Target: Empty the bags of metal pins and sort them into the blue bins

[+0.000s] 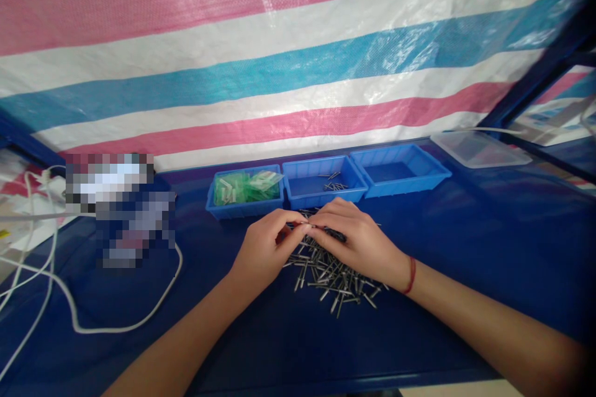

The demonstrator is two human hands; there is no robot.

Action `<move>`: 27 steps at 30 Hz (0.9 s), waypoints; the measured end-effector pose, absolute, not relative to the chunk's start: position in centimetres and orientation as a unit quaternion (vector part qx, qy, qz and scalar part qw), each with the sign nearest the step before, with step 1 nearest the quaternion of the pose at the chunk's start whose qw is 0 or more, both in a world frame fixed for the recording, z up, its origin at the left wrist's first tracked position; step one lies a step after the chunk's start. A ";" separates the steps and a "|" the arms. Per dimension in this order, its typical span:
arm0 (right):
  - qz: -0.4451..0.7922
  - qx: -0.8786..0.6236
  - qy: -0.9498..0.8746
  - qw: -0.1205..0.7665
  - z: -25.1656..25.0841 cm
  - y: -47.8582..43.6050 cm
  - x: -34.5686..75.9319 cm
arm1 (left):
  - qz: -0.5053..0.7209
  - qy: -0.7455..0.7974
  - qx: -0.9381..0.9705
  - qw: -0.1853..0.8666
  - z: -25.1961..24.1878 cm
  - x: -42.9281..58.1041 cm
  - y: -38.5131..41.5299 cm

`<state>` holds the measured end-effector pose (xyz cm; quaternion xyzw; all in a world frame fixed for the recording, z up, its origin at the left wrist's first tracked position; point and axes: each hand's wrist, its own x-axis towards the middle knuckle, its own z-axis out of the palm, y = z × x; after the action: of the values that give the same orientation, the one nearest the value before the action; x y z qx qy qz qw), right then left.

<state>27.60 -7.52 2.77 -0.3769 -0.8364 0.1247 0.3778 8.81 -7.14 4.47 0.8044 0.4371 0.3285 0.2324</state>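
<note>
A loose pile of thin metal pieces that look like blind rivets [333,276] lies on the blue table. Over the pile's back part, my left hand [267,242] and my right hand [356,236] meet at their fingertips. Thumb and forefinger of each are pinched together. Something small, possibly one of the metal pieces, is between them, but the fingers mostly hide it. My right hand's other fingers curl down over the pile and cover part of it. A red cord is around the right wrist.
Behind my hands stand three blue bins: the left bin [246,206] holds green packets [233,188], the middle bin [326,197] a few metal pieces, the right bin [405,183] nothing visible. A clear lid [479,149] lies back right. White cables [116,329] and blurred items are left.
</note>
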 end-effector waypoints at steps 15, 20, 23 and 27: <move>0.118 -0.382 -0.799 0.449 3.4 -8.1 27.4 | 0.326 0.377 0.838 0.223 3.6 8.5 -6.4; 0.061 -0.406 -0.782 0.469 3.8 -7.0 28.0 | 0.279 0.415 0.840 0.208 3.3 8.3 -6.3; -0.019 -0.464 -0.743 0.482 3.7 -5.4 29.3 | 0.251 0.440 0.843 0.181 3.3 8.1 -6.1; -0.091 -0.553 -0.728 0.395 3.2 -3.8 30.7 | 0.187 0.418 0.875 0.158 3.6 7.9 -6.0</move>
<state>30.69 -3.80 3.25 -0.5532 -0.7280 -0.0908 0.3946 7.89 -5.97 3.62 0.8748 0.4181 0.1872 0.1577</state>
